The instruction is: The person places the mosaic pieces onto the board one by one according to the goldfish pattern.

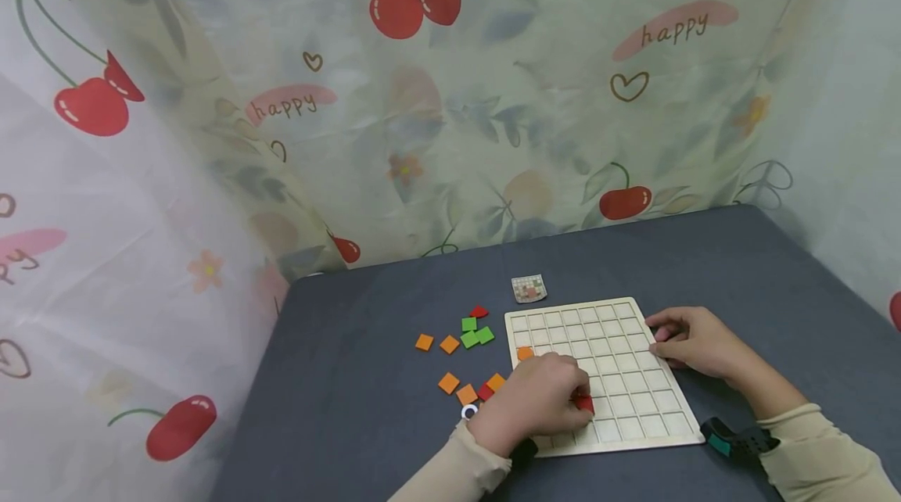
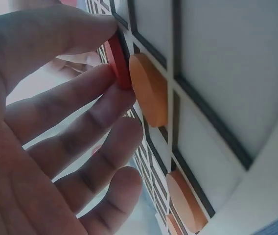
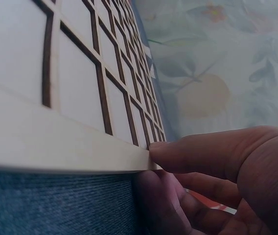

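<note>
My left hand (image 1: pixel 538 400) pinches a small red tile (image 2: pixel 118 61) between thumb and fingers, over the lower middle of a pale wooden grid board (image 1: pixel 626 377). In the left wrist view, the red tile stands tilted against the board beside an orange tile (image 2: pixel 149 90). Another orange tile (image 2: pixel 184 201) sits nearer the board's edge. One orange tile (image 1: pixel 525 353) shows at the left side of the grid in the head view. My right hand (image 1: pixel 697 342) grips the board's right edge, thumb (image 3: pixel 188 154) on top and fingers underneath.
Left of the board lie loose tiles: several orange ones (image 1: pixel 449 383), three green ones (image 1: pixel 468 324) and red ones (image 1: pixel 485 392). A white ring-shaped piece (image 1: pixel 469 411) is near my left wrist. Behind the board is a small printed card (image 1: pixel 529 288). Patterned curtains (image 1: pixel 422 119) surround the dark table (image 1: pixel 338 408).
</note>
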`<state>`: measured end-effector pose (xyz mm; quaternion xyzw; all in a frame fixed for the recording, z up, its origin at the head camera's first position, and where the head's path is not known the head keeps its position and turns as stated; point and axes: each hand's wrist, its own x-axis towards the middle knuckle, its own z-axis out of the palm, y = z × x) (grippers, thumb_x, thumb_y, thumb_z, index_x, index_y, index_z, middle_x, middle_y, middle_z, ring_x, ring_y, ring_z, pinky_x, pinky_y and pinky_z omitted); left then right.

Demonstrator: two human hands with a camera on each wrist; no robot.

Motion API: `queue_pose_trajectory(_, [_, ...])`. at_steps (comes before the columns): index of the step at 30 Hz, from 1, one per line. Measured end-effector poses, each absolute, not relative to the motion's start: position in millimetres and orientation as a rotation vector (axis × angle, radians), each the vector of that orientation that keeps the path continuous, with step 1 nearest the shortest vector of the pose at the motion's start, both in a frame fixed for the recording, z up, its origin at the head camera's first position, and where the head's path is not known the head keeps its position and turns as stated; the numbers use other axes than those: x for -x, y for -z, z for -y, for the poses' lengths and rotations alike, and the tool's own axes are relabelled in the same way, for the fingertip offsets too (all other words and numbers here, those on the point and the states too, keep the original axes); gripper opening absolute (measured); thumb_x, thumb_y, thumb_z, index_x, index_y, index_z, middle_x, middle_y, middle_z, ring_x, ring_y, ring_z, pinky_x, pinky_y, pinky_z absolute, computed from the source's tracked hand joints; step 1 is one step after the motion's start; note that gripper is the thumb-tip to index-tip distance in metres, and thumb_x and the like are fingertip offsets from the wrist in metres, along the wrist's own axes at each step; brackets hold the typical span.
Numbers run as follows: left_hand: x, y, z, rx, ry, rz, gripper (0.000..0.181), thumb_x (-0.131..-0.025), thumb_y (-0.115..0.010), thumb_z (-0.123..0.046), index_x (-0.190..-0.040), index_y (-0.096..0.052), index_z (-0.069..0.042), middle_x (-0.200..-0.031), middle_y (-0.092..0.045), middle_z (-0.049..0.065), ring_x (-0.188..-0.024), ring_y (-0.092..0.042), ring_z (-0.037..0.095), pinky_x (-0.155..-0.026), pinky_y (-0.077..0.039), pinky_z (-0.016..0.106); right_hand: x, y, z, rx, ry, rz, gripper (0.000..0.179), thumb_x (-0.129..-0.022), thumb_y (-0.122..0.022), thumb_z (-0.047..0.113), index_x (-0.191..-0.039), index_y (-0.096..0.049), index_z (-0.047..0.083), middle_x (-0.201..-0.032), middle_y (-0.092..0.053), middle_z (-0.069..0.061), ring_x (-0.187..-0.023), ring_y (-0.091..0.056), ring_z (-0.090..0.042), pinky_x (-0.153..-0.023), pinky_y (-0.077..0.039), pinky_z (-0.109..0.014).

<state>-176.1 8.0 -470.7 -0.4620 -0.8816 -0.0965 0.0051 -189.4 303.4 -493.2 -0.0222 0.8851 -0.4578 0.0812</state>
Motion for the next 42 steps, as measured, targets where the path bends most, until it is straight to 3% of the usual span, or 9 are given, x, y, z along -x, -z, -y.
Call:
queue_pose_trajectory(8, [171.5, 467.4, -6.1, 1.454, 0.280, 2.812, 0.015, -0.087, -0.081, -0.026, -0.077, -0.071, -0.028, -0.073, -0.051, -0.017, -0.066, -0.045, -0.002, -0.053, -0.035, 0.013, 188.6, 492.7, -303.4, 0.073, 1.379, -2.642, 0.054, -0.092, -0.080, 0.009, -0.137, -0.060, -0.014, -0.099, -0.065, -0.013, -0.073, -0.065, -0.014, -0.063, -0.059, -0.030])
queue_pose_trajectory(18, [170.5, 466.7, -6.6, 1.446, 0.249, 2.814, 0.020, -0.092, -0.082, -0.036, -0.077, -0.071, -0.027, -0.073, -0.051, -0.016, -0.064, -0.044, -0.002, -0.052, -0.034, 0.014, 188.3, 491.8, -303.8, 0.073, 1.390, -2.632, 0.054, -0.092, -0.080, 0.009, -0.136, -0.060, -0.014, -0.099, -0.066, -0.013, -0.073, -0.065, -0.014, -0.063, -0.059, -0.031])
queue_pose_trajectory(35, [169.1, 461.2, -5.3, 1.388, 0.223, 2.844, 0.029, -0.091, -0.083, -0.032, -0.070, -0.063, -0.026, -0.067, -0.047, -0.014, -0.063, -0.044, 0.001, -0.050, -0.030, 0.017, 188.5, 492.2, -303.1, 0.069, 1.381, -2.641, 0.054, -0.092, -0.080, 0.009, -0.137, -0.060, -0.014, -0.099, -0.065, -0.013, -0.072, -0.064, -0.014, -0.062, -0.058, -0.030])
queue_pose_trajectory(42, [167.8, 462.0, -4.8, 1.385, 0.225, 2.837, 0.025, -0.090, -0.083, -0.028, -0.072, -0.066, -0.026, -0.067, -0.047, -0.014, -0.062, -0.043, 0.002, -0.050, -0.030, 0.016, 188.6, 492.1, -303.3, 0.072, 1.380, -2.638, 0.053, -0.092, -0.080, 0.008, -0.136, -0.060, -0.014, -0.098, -0.065, -0.013, -0.071, -0.064, -0.014, -0.061, -0.058, -0.030])
